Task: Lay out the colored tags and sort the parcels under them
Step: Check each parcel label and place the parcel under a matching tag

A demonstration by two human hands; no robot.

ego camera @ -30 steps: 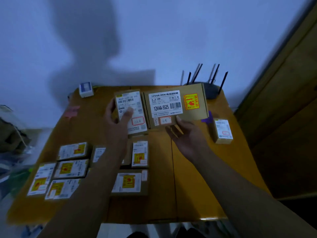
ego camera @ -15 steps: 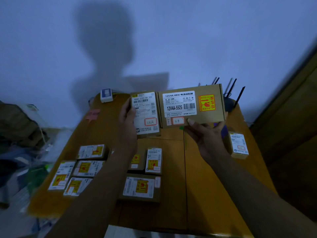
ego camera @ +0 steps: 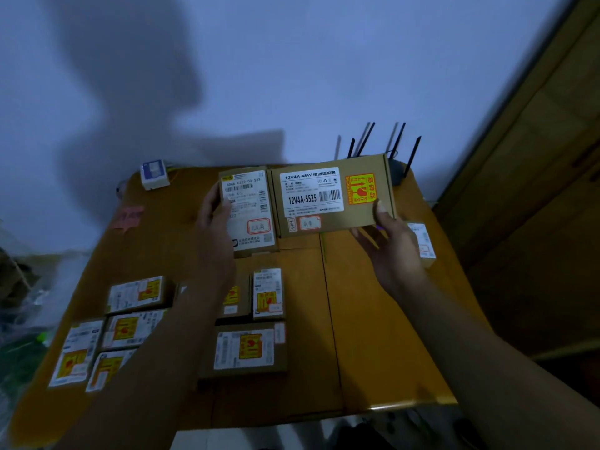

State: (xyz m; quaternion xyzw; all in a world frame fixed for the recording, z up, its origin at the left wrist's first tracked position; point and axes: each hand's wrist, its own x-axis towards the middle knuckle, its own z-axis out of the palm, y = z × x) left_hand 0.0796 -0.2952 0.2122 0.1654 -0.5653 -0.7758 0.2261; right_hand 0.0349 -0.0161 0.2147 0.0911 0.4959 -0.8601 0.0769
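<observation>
the likeliest slip here is a sorting one: the light is dim, the red-framed stamps on both labels are small, and only the pink tag (ego camera: pixel 128 217) at the left of the frame shows plainly, so a parcel could easily go under the wrong colour. the wide parcel (ego camera: pixel 331 198) is also held only near its lower right corner, so its long free end could tip and drop toward the router (ego camera: pixel 397 172) behind it or onto the counter (ego camera: pixel 373 336). lowering either box carelessly might also nudge the sorted parcels (ego camera: pixel 130 329) at lower left or the centre group (ego camera: pixel 250 349). the left grip (ego camera: pixel 216 219) is curled round the left edge of the narrow parcel (ego camera: pixel 248 209), thumb on its label and fingers behind. the right grip (ego camera: pixel 386 241) pinches the wide parcel, thumb on its face beside the yellow sticker and fingers underneath. both parcels sit side by side in the upper middle of the frame, raised above the counter's far half; whether their edges touch i cannot tell.
</observation>
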